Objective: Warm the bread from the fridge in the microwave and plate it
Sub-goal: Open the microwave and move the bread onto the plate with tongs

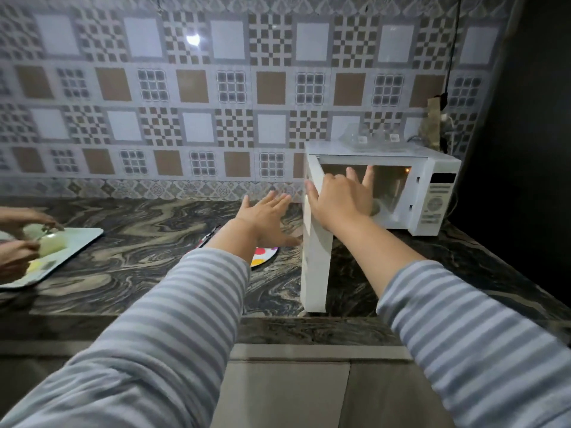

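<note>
A white microwave (432, 168) stands at the right on the marble counter, its door (315, 261) swung open toward me. My right hand (340, 199) reaches into the lit cavity with fingers spread, holding nothing I can see. My left hand (265, 217) hovers open, fingers straight, just left of the door's outer face. A white plate with coloured dots (262, 254) lies on the counter under my left wrist, mostly hidden by my arm. No bread is visible; the cavity floor behind my right hand is hidden.
At the far left another person's hands (18, 239) work on pale food on a white tray (83, 239). Clear plastic containers (370, 139) sit on top of the microwave. A dark wall stands to the right. The tiled backsplash runs behind the counter (139, 242).
</note>
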Motion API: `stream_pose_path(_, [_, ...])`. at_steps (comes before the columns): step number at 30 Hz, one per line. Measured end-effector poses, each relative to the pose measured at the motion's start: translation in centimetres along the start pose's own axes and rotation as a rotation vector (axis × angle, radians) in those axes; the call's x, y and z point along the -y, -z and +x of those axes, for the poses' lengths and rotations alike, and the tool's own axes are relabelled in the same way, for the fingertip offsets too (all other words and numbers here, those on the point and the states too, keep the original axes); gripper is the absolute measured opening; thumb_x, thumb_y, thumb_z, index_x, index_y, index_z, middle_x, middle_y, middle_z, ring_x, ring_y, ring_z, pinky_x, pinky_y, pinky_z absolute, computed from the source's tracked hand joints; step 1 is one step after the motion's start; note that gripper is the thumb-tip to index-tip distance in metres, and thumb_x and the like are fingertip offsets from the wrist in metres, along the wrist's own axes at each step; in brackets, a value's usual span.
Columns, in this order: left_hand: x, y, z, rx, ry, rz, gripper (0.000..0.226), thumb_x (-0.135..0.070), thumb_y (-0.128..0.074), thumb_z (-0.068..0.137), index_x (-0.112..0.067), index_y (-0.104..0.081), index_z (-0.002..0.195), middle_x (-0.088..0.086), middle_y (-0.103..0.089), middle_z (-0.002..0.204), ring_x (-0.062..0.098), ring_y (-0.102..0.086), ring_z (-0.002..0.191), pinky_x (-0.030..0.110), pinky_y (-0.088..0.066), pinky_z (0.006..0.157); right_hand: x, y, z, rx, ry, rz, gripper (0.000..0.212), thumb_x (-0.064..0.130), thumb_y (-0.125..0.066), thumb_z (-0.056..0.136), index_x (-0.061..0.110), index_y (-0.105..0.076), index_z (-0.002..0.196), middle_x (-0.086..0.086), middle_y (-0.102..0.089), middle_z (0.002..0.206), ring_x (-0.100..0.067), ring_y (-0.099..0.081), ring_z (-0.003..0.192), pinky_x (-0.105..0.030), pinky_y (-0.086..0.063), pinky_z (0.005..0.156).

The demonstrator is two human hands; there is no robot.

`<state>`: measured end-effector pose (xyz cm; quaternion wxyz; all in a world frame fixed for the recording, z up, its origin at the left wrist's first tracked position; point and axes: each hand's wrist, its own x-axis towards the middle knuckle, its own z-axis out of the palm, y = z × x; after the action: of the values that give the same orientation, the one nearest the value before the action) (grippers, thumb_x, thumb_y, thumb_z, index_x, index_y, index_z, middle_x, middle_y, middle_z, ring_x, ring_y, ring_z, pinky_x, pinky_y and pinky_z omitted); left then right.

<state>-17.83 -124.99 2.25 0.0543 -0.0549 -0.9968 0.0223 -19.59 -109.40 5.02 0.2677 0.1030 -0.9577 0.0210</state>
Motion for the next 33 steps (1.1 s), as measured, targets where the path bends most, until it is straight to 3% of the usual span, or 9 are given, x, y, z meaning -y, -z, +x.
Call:
stream_pose_path(2, [1.8,-0.9,-1.1,0.035,0.061,-0.023,0.095,-0.063,-0.051,0.086,-0.023,0.003,0.154,-0.007,0.002,0.162,0.013,0.01,0.148,0.057,0.005,0.117,1.6,0.0,0.0,0.002,0.008,-0.062,0.063,0.051,-0.019,0.098,0.009,-0.05,0.133,-0.016,-0.051,0.139,-0.034,-0.023,0.143,-0.058,0.001,0.116])
stream_pose_path(5, [4.7,-2.7,-2.3,0.065,0.163,-0.082,0.086,-0.055,-0.054,0.088,-0.023,-0.008,0.154,-0.005,-0.009,0.161,0.014,0.006,0.149,0.058,0.0,0.117,4.6,-1.3,-0.4,-0.04,0.204,0.001,0.055,0.043,-0.028,0.099,0.009,-0.041,0.14,-0.02,-0.031,0.152,-0.033,-0.013,0.146,-0.051,-0.004,0.118])
stream_pose_path(7, [6.5,-4.1,-2.8,0.081,0.217,-0.113,0.081,-0.051,-0.054,0.089,-0.023,-0.013,0.153,-0.005,-0.013,0.161,0.015,0.003,0.149,0.058,-0.003,0.117,6.8,-3.1,-0.8,-0.023,0.306,0.107,0.05,0.037,-0.033,0.098,0.009,-0.042,0.139,-0.018,-0.032,0.152,-0.031,-0.016,0.145,-0.047,-0.012,0.119])
stream_pose_path(12, [10.9,-8.0,-3.7,0.072,0.357,-0.224,0.071,-0.046,-0.054,0.09,-0.025,-0.023,0.15,-0.002,-0.024,0.157,0.018,-0.008,0.148,0.056,-0.013,0.116,11.0,-9.4,-2.1,0.186,0.323,0.224,0.043,0.034,-0.039,0.096,0.013,-0.047,0.132,-0.012,-0.045,0.139,-0.028,-0.03,0.135,-0.043,-0.023,0.112])
stream_pose_path(18, [17.2,-13.6,-2.4,0.03,0.455,-0.369,0.059,-0.05,-0.042,0.095,-0.026,-0.031,0.148,-0.004,-0.032,0.155,0.021,-0.017,0.147,0.052,-0.022,0.114,13.2,-18.0,-1.1,0.493,0.065,0.439,0.051,0.044,-0.033,0.097,0.019,-0.041,0.14,-0.008,-0.041,0.145,-0.029,-0.03,0.136,-0.046,-0.026,0.112])
stream_pose_path(21, [20.3,-16.2,-0.8,0.013,0.483,-0.436,0.055,-0.052,-0.038,0.096,-0.027,-0.035,0.145,-0.001,-0.037,0.152,0.022,-0.022,0.145,0.049,-0.023,0.115,13.9,-22.0,0.2,0.542,-0.114,0.509,0.048,0.045,-0.032,0.097,0.024,-0.04,0.14,-0.009,-0.035,0.149,-0.031,-0.027,0.137,-0.045,-0.025,0.113])
stream_pose_path(25, [24.6,-18.9,2.7,0.002,0.528,-0.497,0.052,-0.043,-0.038,0.099,-0.024,-0.033,0.147,0.001,-0.032,0.155,0.021,-0.017,0.147,0.048,-0.02,0.116,14.7,-27.0,2.6,0.557,-0.302,0.508,0.055,0.053,-0.029,0.096,0.031,-0.029,0.146,-0.012,-0.021,0.156,-0.032,-0.013,0.144,-0.048,-0.011,0.117])
stream_pose_path(28, [27.0,-21.0,5.3,0.064,0.529,-0.514,0.052,-0.042,-0.037,0.1,-0.027,-0.028,0.149,-0.001,-0.028,0.157,0.02,-0.012,0.148,0.052,-0.016,0.117,14.0,-29.9,4.6,0.542,-0.322,0.435,0.059,0.055,-0.03,0.095,0.032,-0.023,0.15,-0.011,-0.012,0.16,-0.027,-0.003,0.148,-0.046,-0.002,0.118])
stream_pose_path(33, [29.2,-22.6,7.6,0.147,0.527,-0.52,0.053,-0.049,-0.029,0.1,-0.038,-0.016,0.151,-0.008,-0.015,0.16,0.014,-0.003,0.149,0.053,0.003,0.116,13.6,-32.1,6.5,0.556,-0.258,0.379,0.059,0.056,-0.028,0.095,0.037,-0.02,0.15,-0.004,-0.012,0.161,-0.018,0.001,0.149,-0.05,0.003,0.116])
